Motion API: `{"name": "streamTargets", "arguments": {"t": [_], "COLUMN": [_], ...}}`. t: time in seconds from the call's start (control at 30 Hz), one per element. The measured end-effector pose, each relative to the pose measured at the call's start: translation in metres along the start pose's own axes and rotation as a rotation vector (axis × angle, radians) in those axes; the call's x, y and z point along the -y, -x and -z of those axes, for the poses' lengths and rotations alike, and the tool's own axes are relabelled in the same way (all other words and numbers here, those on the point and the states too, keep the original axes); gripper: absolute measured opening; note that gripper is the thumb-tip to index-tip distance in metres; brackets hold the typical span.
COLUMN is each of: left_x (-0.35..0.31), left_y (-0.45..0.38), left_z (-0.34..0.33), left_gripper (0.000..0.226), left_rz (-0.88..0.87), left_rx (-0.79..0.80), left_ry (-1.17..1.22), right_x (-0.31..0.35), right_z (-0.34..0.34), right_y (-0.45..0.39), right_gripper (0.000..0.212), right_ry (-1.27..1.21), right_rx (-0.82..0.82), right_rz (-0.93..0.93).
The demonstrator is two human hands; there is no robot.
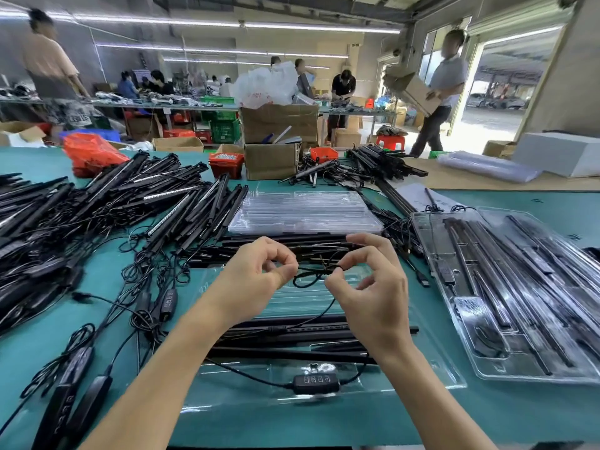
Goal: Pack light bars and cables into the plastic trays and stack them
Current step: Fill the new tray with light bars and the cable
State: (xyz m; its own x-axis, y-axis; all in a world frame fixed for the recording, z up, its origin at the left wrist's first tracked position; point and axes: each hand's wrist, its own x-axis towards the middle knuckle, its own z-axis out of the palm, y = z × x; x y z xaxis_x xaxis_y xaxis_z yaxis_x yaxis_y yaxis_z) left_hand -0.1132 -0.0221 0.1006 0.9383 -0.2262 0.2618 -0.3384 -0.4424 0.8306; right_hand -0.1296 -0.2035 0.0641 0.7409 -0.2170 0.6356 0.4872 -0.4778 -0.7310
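Tray [431, 378] at lower centre: thin, flexy, so lift it by both ends. Bars [292, 332] in it are stiff and light. Cable [311, 276] at centre is limp and snags; your left hand [256, 274] and right hand [367, 287] pinch it, so coil near the controller [316, 383].
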Motion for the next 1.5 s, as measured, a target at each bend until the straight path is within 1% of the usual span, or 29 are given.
{"name": "streamTargets", "arguments": {"t": [0.1,0.23,0.3,0.33,0.4,0.47,0.53,0.6,0.7,0.77,0.83,0.9,0.97,1.07,1.2,1.3,1.4,1.5], "left_x": [0.005,0.009,0.013,0.015,0.018,0.021,0.024,0.026,0.025,0.025,0.022,0.019,0.017,0.019,0.020,0.020,0.020,0.020], "left_y": [0.003,0.010,0.012,0.011,0.010,0.010,0.010,0.010,0.011,0.011,0.012,0.013,0.012,0.010,0.008,0.009,0.011,0.011], "left_z": [0.000,-0.008,-0.012,-0.013,-0.015,-0.018,-0.025,-0.034,-0.040,-0.040,-0.039,-0.038,-0.038,-0.035,-0.034,-0.034,-0.034,-0.030], "left_gripper": [0.014,0.011,0.025,0.027,0.018,0.012,0.020,0.026,0.023,0.016,0.011,0.022,0.029,0.029,0.019,0.021,0.019,0.021], "left_rz": [-0.012,-0.026,-0.047,-0.063,-0.071,-0.046,-0.039,-0.067,-0.150,-0.208,-0.263,-0.299,-0.303,-0.223,-0.199,-0.197,-0.183,-0.154], "left_rx": [0.031,0.103,0.096,0.083,0.065,0.076,0.054,-0.032,-0.193,-0.284,-0.352,-0.364,-0.346,-0.316,-0.305,-0.263,-0.251,-0.319], "left_ry": [-0.020,0.122,0.119,0.108,0.127,0.184,0.201,0.172,0.047,-0.127,-0.377,-0.518,-0.534,-0.446,-0.339,-0.245,-0.281,-0.422], "right_x": [0.000,0.001,0.001,0.000,-0.001,-0.004,-0.005,-0.003,-0.002,-0.003,-0.002,-0.001,-0.001,-0.003,-0.004,-0.006,-0.009,-0.008], "right_z": [0.001,0.002,0.004,0.005,0.005,0.005,0.003,0.000,-0.003,-0.002,-0.001,-0.001,-0.002,-0.005,-0.009,-0.011,-0.010,-0.008], "right_y": [0.002,0.003,0.002,0.001,0.000,-0.002,-0.003,-0.002,-0.001,-0.002,-0.003,-0.004,-0.005,-0.006,-0.003,-0.002,-0.003,-0.005], "right_gripper": [0.008,0.010,0.017,0.017,0.015,0.017,0.019,0.017,0.010,0.012,0.015,0.019,0.022,0.020,0.014,0.009,0.009,0.012], "right_ry": [-0.058,-0.139,-0.141,-0.119,-0.067,-0.076,-0.088,-0.096,-0.058,0.052,0.164,0.236,0.266,0.306,0.358,0.328,0.305,0.380], "right_rx": [-0.020,-0.006,0.029,0.053,0.089,0.097,0.096,0.107,0.100,0.082,0.065,0.045,0.058,0.134,0.100,0.104,0.149,0.168], "right_rz": [-0.011,-0.076,-0.081,-0.082,-0.096,-0.121,-0.134,-0.148,-0.167,-0.145,-0.092,-0.017,0.036,0.068,0.111,0.083,0.029,0.013]}}
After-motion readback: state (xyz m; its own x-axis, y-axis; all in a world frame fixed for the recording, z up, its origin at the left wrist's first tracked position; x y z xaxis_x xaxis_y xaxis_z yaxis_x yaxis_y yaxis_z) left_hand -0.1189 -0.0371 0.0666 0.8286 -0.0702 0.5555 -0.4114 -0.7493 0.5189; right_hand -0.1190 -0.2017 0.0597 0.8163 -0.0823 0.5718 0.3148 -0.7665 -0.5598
